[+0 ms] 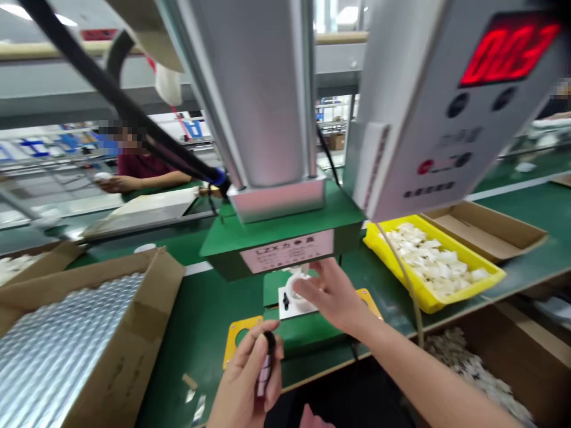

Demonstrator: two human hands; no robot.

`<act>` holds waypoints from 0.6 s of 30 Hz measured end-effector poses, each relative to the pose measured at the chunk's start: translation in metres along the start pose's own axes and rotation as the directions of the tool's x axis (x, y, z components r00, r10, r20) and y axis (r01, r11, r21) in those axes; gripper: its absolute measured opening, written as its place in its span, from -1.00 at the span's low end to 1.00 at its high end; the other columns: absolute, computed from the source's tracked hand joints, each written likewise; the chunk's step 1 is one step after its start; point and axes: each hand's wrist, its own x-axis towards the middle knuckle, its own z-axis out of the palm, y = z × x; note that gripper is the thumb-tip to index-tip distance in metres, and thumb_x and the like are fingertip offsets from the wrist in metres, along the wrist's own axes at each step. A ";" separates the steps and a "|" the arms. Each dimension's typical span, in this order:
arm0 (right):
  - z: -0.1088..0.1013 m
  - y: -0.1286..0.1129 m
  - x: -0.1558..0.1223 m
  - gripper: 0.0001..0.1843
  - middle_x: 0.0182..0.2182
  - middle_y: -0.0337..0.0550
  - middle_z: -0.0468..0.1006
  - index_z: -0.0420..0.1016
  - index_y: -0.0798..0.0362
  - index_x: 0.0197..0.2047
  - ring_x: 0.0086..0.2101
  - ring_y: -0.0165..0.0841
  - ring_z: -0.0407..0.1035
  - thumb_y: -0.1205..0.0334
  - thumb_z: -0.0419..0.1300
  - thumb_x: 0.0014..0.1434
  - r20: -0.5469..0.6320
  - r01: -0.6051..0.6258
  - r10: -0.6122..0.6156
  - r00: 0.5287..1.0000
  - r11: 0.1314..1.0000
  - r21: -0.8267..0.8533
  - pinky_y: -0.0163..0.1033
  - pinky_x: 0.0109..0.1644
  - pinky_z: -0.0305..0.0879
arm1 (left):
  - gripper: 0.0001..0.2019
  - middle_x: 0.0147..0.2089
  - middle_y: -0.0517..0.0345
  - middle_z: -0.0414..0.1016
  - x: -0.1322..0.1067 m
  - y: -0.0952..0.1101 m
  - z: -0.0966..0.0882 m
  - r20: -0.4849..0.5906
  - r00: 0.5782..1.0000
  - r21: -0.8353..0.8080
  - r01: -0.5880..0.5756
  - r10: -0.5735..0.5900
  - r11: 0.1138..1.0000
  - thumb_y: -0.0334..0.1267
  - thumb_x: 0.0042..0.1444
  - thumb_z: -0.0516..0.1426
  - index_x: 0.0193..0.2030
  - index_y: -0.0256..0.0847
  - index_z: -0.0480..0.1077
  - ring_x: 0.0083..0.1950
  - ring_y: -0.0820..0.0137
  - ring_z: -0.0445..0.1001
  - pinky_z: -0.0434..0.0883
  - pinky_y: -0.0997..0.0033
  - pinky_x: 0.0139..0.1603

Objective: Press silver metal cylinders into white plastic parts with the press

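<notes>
My right hand (333,297) reaches under the green press head (285,238), its thumb and fingers closed on a white round plastic part (293,289). That part sits at the white fixture plate (285,309) on the green press base; the fingers hide some of it. Lower and to the left, my left hand (245,374) is wrapped round a small dark cylinder (266,365) with shiny pinkish bands, held upright and slightly tilted. Its exact kind is unclear. A yellow plate with a round hole (241,336) lies just beyond the left hand.
A cardboard box of silvery tubes (71,351) stands at left. On the right are a yellow bin (428,303) of white plastic pieces, a shallow cardboard tray (482,232) and a control box (423,119) with a red display. A co-worker (147,169) sits across the bench.
</notes>
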 end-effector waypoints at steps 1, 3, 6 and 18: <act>0.008 -0.003 0.013 -0.59 -0.12 -0.14 0.42 0.29 -0.03 0.00 -0.12 -0.34 0.37 0.01 0.19 0.12 0.024 0.019 -0.020 1.000 0.998 0.053 -0.29 -0.22 0.41 | -0.63 -0.43 0.23 0.39 0.000 0.000 0.005 0.012 1.000 -0.026 0.017 -0.016 1.000 -0.03 -0.01 0.22 -0.09 -0.14 0.39 -0.68 0.69 0.09 0.00 0.60 -0.66; 0.017 -0.004 0.030 -0.66 -0.29 -0.20 0.46 0.39 0.03 -0.16 -0.30 -0.39 0.40 -0.02 0.18 0.10 0.035 -0.005 0.001 0.999 0.991 0.135 -0.31 -0.30 0.39 | -0.62 -0.40 0.20 0.42 0.002 0.001 0.013 0.029 0.999 -0.044 0.039 -0.037 0.998 -0.05 -0.02 0.24 -0.09 -0.14 0.38 -0.69 0.69 0.09 0.03 0.59 -0.67; 0.016 0.000 0.026 -0.71 -0.42 -0.29 0.42 0.41 0.06 -0.23 -0.49 -0.48 0.36 0.01 0.19 0.10 0.106 -0.138 0.123 0.987 0.980 0.146 -0.34 -0.39 0.34 | -0.60 -0.39 0.20 0.44 0.003 0.003 0.018 0.004 1.000 -0.049 0.030 -0.030 0.998 -0.08 -0.05 0.26 -0.06 -0.11 0.37 -0.70 0.70 0.08 0.03 0.61 -0.68; -0.219 0.018 -0.007 -0.71 -0.17 -0.07 0.52 0.48 0.07 -0.16 -0.23 -0.29 0.40 0.12 0.05 0.15 -0.320 -0.267 0.008 0.947 0.575 -0.773 -0.23 -0.25 0.32 | -0.78 -0.52 0.32 0.19 0.042 0.022 0.053 0.255 0.967 -0.423 0.128 -0.017 0.897 -0.13 0.23 0.02 -0.21 -0.23 0.38 -0.69 0.68 0.03 0.06 0.67 -0.72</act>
